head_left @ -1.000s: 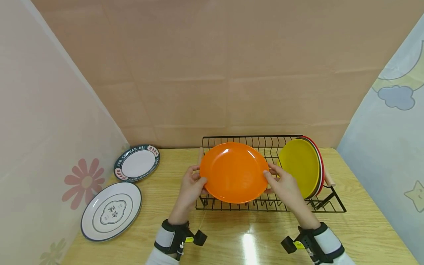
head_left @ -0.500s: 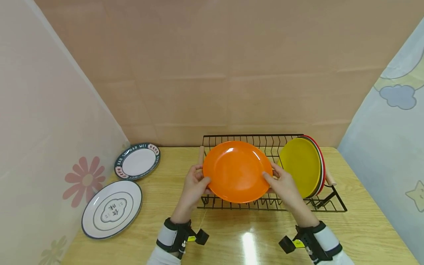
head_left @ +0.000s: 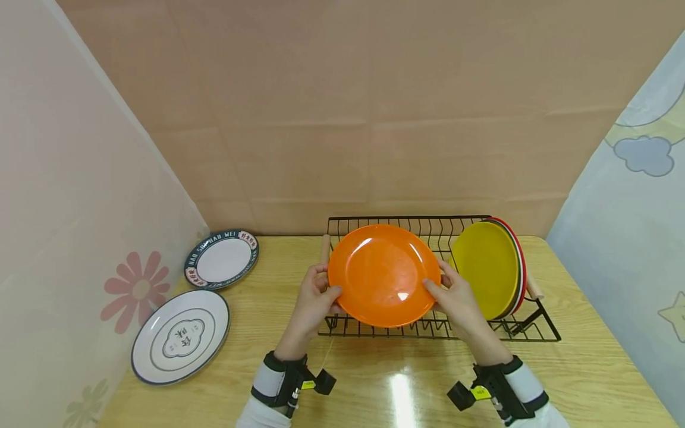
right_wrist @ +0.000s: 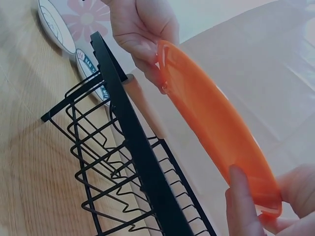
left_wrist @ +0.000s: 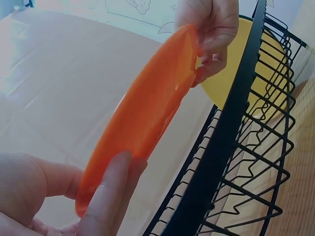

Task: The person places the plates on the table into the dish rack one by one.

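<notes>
Hands grip an orange plate (head_left: 382, 274) by its rim above the front rail of the black wire rack (head_left: 428, 330): the left hand (head_left: 313, 300) pinches its left edge, the right hand (head_left: 455, 300) its right edge, fingers curled round it. Inside the rack's right end, a yellow plate (head_left: 484, 267) stands upright. Left of the rack, 2 white plates (head_left: 179, 339) lie flat on the wooden table (head_left: 396, 380).

The orange plate (head_left: 383, 275) hides the middle of the black wire dish rack (head_left: 527, 333) and most fingers of both hands behind its rim. Behind the yellow plate (head_left: 484, 268), only thin rims of further plates show. Both forearms run off the bottom edge.
</notes>
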Demonstrator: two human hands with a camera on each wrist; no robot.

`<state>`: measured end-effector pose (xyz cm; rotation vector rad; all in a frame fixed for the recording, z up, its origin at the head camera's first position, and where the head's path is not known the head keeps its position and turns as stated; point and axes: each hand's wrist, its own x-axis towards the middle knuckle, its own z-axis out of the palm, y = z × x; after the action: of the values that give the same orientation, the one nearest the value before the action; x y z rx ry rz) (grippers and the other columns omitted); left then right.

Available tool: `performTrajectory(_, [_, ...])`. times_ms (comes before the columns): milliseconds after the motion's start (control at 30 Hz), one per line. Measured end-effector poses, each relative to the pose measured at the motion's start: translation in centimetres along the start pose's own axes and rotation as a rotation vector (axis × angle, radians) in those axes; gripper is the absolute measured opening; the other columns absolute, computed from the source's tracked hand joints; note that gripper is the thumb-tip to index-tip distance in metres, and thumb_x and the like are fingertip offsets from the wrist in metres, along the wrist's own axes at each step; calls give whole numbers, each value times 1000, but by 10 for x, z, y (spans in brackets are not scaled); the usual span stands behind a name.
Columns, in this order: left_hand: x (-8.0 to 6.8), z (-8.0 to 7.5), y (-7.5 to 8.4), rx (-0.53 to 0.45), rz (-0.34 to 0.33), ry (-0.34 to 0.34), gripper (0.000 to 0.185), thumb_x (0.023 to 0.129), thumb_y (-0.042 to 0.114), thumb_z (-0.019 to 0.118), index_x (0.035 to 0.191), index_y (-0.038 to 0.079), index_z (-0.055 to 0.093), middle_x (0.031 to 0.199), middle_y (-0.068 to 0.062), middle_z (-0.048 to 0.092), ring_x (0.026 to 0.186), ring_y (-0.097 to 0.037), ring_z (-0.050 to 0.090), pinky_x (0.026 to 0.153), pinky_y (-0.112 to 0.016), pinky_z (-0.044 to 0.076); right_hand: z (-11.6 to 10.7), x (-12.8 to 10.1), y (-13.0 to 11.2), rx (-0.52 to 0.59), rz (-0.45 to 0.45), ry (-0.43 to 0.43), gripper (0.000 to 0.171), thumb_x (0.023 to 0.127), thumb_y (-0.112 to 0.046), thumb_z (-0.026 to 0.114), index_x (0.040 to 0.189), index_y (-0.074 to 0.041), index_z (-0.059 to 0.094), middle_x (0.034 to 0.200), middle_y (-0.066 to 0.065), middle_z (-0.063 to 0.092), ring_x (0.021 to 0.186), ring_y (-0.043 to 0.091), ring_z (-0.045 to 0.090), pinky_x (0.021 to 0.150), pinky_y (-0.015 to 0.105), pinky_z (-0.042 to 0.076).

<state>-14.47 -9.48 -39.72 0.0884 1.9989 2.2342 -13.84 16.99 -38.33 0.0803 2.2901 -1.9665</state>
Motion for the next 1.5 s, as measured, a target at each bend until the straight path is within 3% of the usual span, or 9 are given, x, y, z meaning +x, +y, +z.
performTrajectory(100, [0, -2, 0, 9, -3, -4, 45, 85, -4, 54, 126, 3, 36, 106, -23, 60, 62, -16, 66, 69, -50, 53, 1, -1, -1, 18, -2, 7, 61, 93, -14, 53, 146, -13, 24, 120, 21, 45, 80, 5, 65, 71, 29, 55])
performTrajectory(500, [0, -7, 2, 8, -21, -56, 44, 88, 2, 54, 129, 1, 35, 110, -25, 60, 69, -20, 68, 67, -41, 55, 1, -4, -8, 68, -18, 26, 64, 94, -12, 52, 148, -12, 19, 134, 24, 38, 83, 1, 64, 71, 27, 54])
performTrajectory(600, [1, -9, 3, 14, -32, -71, 44, 89, 4, 54, 130, 1, 36, 107, -23, 61, 69, -19, 67, 65, -37, 56, 0, -4, -8, 67, -24, 29, 65, 93, -13, 53, 148, -11, 18, 136, 24, 37, 83, 1, 64, 71, 28, 54])
performTrajectory(800, [5, -17, 2, 69, -49, -84, 44, 90, 8, 54, 131, 1, 40, 96, -17, 63, 69, -21, 66, 69, -43, 55, -1, -5, -8, 50, -35, 60, 64, 93, -16, 55, 147, -11, 21, 132, 23, 40, 82, 3, 64, 70, 29, 55])
performTrajectory(967, [9, -25, -1, 82, -39, -25, 38, 91, 9, 54, 127, 0, 46, 104, -21, 62, 75, -30, 67, 72, -48, 53, -4, -8, -11, 42, -47, 86, 66, 92, -19, 56, 148, -12, 21, 123, 18, 45, 81, 4, 65, 69, 28, 55])
performTrajectory(1167, [14, -36, 2, 99, -16, 91, 34, 90, 8, 57, 121, -2, 51, 103, -25, 60, 68, -22, 67, 65, -38, 56, -11, -9, -17, 61, -89, 91, 65, 91, -17, 57, 147, -10, 24, 109, 1, 51, 80, 5, 65, 66, 26, 55])
performTrajectory(1267, [17, -41, 3, 108, -17, 133, 31, 89, 8, 58, 118, -1, 54, 102, -25, 60, 70, -24, 67, 65, -35, 56, -14, -10, -20, 35, -97, 105, 65, 91, -17, 57, 147, -10, 24, 109, 2, 51, 77, 5, 65, 64, 25, 55])
performTrajectory(1500, [22, -49, -2, 113, -10, 215, 25, 89, 3, 56, 113, 2, 59, 103, -24, 59, 78, -28, 66, 66, -35, 56, -21, -12, -25, -59, -95, 155, 63, 93, -18, 55, 147, -11, 24, 121, 18, 44, 73, 1, 64, 62, 24, 55])
